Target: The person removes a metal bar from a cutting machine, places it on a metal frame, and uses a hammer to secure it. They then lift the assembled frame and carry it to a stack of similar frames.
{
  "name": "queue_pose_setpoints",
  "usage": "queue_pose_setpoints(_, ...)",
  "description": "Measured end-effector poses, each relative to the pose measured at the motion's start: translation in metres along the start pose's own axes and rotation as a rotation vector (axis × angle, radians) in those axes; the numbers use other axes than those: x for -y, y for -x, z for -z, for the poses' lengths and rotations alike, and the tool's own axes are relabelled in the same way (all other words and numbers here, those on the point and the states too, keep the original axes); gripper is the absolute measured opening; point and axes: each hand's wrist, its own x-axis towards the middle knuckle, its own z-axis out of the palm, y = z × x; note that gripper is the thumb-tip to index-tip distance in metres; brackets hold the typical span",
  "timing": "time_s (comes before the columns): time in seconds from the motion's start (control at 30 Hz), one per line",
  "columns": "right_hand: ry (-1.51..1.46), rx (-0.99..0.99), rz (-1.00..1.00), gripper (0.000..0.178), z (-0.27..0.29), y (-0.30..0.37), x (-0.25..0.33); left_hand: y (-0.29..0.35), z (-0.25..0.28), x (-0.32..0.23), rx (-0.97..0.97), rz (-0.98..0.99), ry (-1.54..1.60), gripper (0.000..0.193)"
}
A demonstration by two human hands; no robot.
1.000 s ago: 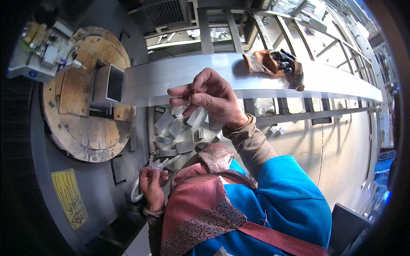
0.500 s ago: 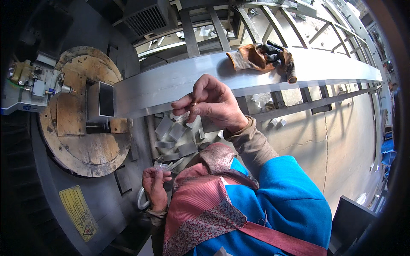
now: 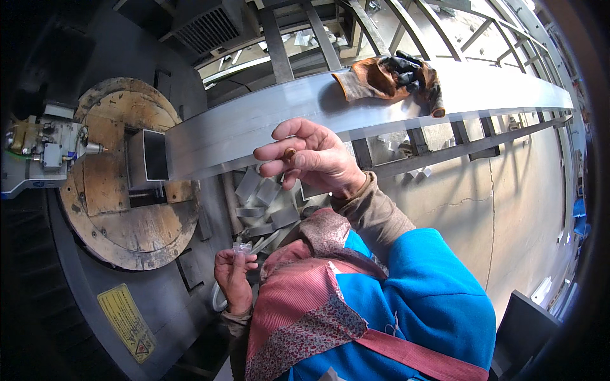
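Observation:
In the middle of the view, my right hand (image 3: 321,159) is raised over the near edge of a long rectangular metal tube (image 3: 248,120). Its thumb and fingers pinch a small round copper-coloured piece (image 3: 290,153), possibly a nozzle. Lower and to the left, close to my body, my left hand (image 3: 234,286) is closed on a small clear plastic packet (image 3: 242,247); what it contains is too small to tell. On top of the tube lies a pair of orange and black work gloves (image 3: 387,77), beyond my right hand.
The tube's open end is beside a round, worn chuck plate (image 3: 136,232) on the left. A machine head (image 3: 54,149) points its tip toward the plate. Metal offcuts (image 3: 257,190) lie below the tube, a slatted frame (image 3: 321,38) behind. A yellow label (image 3: 127,320) marks the machine's side.
My right hand has turned and its fingers have spread somewhat, so the copper-coloured piece shows more clearly. My left hand keeps the plastic packet in nearly the same spot. The view has shifted slightly.

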Motion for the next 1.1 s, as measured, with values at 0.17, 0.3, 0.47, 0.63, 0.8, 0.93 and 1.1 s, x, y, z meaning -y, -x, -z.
queue_pose_setpoints(0.17,-0.02,-0.004,-0.01,0.046,0.005,0.0,0.002,-0.003,-0.003,-0.001,0.012,0.002,-0.024,0.014)
queue_pose_setpoints(0.3,-0.017,-0.004,-0.023,0.046,0.006,-0.001,0.003,-0.004,-0.004,-0.002,0.009,0.001,-0.02,0.014)
queue_pose_setpoints(0.47,-0.01,-0.01,-0.04,0.045,0.006,-0.003,0.003,-0.006,-0.005,-0.003,0.014,0.007,-0.022,0.014)
queue_pose_setpoints(0.63,-0.003,0.005,-0.039,0.044,0.007,-0.006,0.002,-0.007,-0.008,-0.005,0.009,0.012,-0.026,0.013)
queue_pose_setpoints(0.8,0.0,-0.001,-0.03,0.042,0.007,-0.007,0.001,-0.009,-0.008,-0.005,0.012,0.009,-0.034,0.013)
queue_pose_setpoints(0.93,0.038,-0.037,-0.008,0.035,0.005,-0.005,0.003,-0.011,-0.008,-0.004,0.019,0.004,-0.057,0.013)
queue_pose_setpoints(1.1,0.152,-0.092,0.002,0.024,0.001,-0.001,0.008,-0.013,-0.012,-0.002,0.028,0.011,-0.021,0.012)
